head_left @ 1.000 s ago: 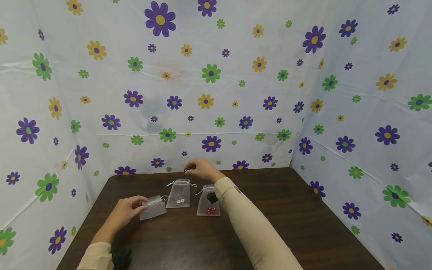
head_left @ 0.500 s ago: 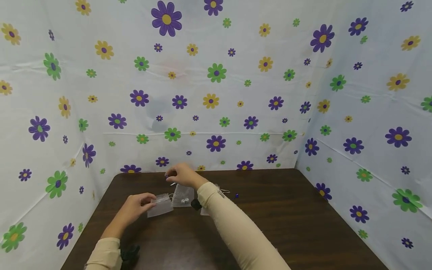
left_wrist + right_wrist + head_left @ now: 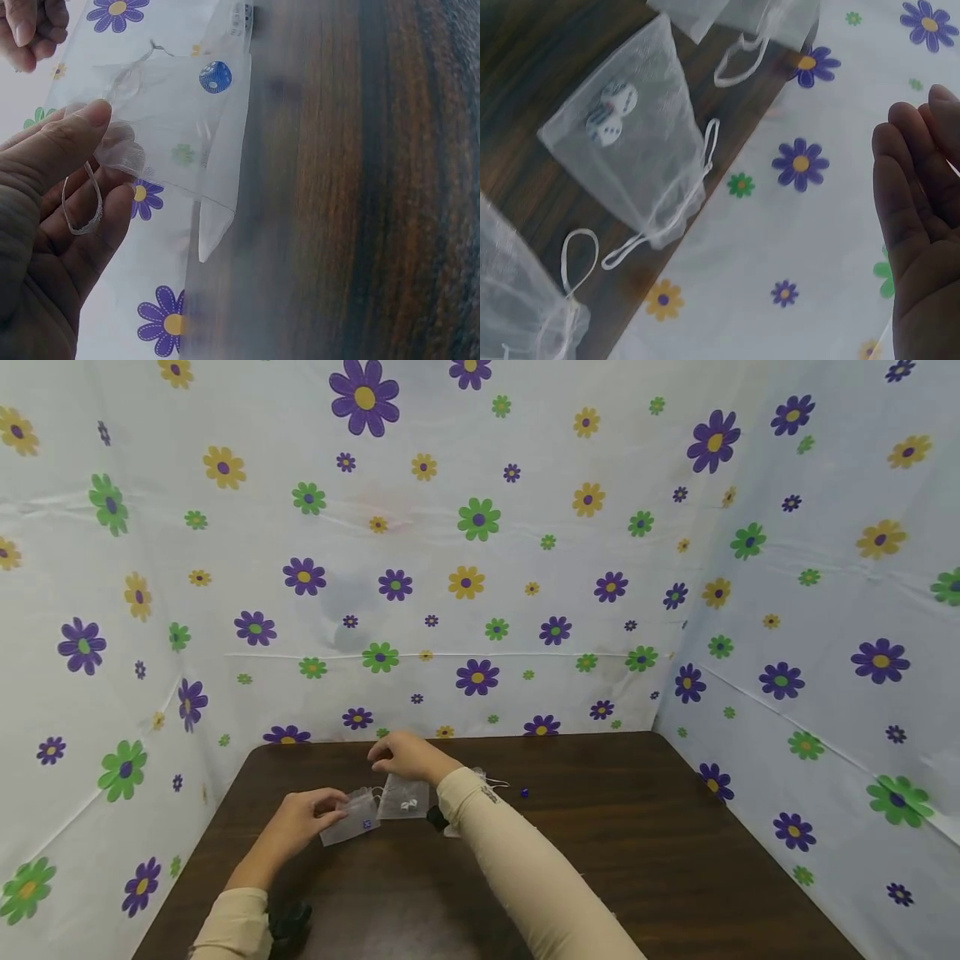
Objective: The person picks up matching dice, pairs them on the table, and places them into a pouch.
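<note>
My left hand (image 3: pixel 303 818) pinches the mouth of a sheer white drawstring bag (image 3: pixel 165 97) between thumb and fingers, its cord loop hanging by the fingers. A blue die (image 3: pixel 215 76) shows low in that bag. Beyond it and to the right, my right hand (image 3: pixel 405 756) hovers with relaxed fingers and nothing visible in them. Beneath the right hand, a second mesh bag (image 3: pixel 652 165) lies flat with white dice (image 3: pixel 607 124) inside. Another blue die (image 3: pixel 524 792) rests on the table, right of the right forearm.
A third mesh bag (image 3: pixel 514 277) lies to the right, mostly hidden by the right sleeve (image 3: pixel 517 852) in the head view. The dark wooden table (image 3: pixel 660 843) meets a flowered cloth (image 3: pixel 480 610) at its back and sides.
My right hand has moved left from the table's back toward the held bag and let go of a blue die, which now lies in that bag. The left hand keeps its hold.
</note>
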The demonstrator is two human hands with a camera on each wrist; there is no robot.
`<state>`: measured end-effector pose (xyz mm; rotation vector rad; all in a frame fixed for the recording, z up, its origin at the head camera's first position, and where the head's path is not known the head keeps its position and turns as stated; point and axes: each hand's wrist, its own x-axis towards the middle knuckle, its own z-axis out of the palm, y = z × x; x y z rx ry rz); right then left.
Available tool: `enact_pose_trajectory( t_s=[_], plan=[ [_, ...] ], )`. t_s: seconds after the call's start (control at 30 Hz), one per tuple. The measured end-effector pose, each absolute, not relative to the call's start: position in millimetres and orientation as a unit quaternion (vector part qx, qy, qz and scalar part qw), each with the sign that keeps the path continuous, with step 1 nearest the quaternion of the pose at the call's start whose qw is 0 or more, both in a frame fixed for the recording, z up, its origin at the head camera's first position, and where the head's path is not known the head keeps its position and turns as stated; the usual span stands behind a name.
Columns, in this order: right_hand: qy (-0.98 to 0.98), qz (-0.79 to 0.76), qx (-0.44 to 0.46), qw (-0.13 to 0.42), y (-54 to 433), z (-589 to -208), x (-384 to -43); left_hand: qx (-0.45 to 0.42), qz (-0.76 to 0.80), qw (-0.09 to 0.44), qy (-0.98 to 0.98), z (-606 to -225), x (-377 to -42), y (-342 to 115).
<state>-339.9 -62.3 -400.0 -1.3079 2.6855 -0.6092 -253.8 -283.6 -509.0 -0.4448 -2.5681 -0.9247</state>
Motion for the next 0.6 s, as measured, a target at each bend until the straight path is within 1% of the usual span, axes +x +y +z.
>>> enact_pose_trajectory(
  t_s=[0.3, 0.4, 0.6],
  plan=[
    [0.882, -0.231, -0.41, 0.029, -34.0, -405.6, -354.1, -0.149, -0.327, 0.19, -0.914, -510.4, -252.1, -288.7],
    [0.88, -0.248, -0.404, 0.021, -14.0, -413.1, -360.2, -0.144, -0.327, 0.188, -0.915, -512.0, -250.1, -291.5],
    [0.9, -0.281, -0.333, 0.022, 41.6, -433.7, -378.3, -0.144, -0.331, 0.19, -0.913, -514.4, -247.5, -294.3]
  ],
)
